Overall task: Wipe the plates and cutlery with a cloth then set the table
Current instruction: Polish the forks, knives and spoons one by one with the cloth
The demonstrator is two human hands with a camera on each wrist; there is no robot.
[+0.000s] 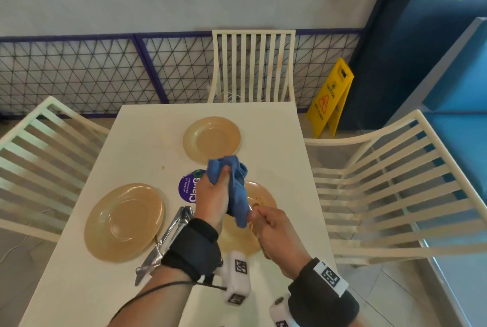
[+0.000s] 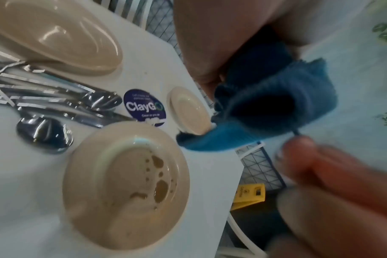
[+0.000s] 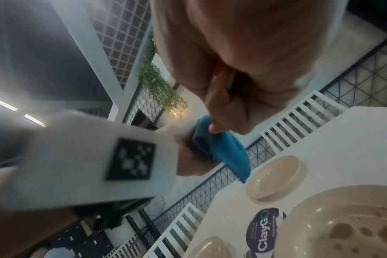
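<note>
Above the white table (image 1: pixel 147 142) my left hand (image 1: pixel 213 195) grips a blue cloth (image 1: pixel 234 187) bunched round a piece of cutlery; only a sliver of metal (image 1: pixel 242 180) shows. My right hand (image 1: pixel 271 224) pinches the cutlery's near end, its thin handle (image 3: pixel 231 82) between the fingers. Below both hands lies a tan plate (image 1: pixel 263 195) with brown stains (image 2: pixel 159 188). Two more tan plates sit at the far middle (image 1: pixel 212 139) and near left (image 1: pixel 123 221). A pile of silver cutlery (image 1: pixel 171 231) lies between the left plate and my left wrist.
A purple round sticker (image 1: pixel 189 187) is stuck to the table's middle. White slatted chairs stand at the left (image 1: pixel 39 163), far side (image 1: pixel 253 65) and right (image 1: pixel 390 187). A yellow wet-floor sign (image 1: pixel 329 97) stands on the floor at the back right.
</note>
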